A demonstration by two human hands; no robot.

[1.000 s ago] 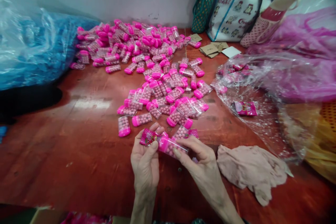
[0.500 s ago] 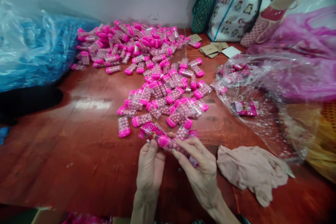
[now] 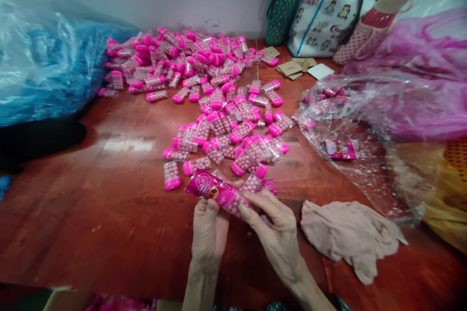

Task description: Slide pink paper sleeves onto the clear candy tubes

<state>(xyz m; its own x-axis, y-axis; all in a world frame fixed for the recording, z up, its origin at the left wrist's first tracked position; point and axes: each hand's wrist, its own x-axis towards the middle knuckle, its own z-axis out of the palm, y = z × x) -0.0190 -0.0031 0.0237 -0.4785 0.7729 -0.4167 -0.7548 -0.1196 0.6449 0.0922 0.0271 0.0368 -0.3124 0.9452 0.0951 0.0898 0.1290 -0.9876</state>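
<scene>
– Which way can we pass from our left hand?
– At nine o'clock we have wide bare surface, running on toward ten until a dark object and a blue plastic bag block us.
– And at twelve?
– Pink-capped containers lie scattered there, thickening into a heap at eleven, so we pass only above them.
– What about our right hand?
– At three, a crumpled cloth lies just beside it. Toward two we get a short bare strip of surface, then clear plastic spreads across our way.
</scene>
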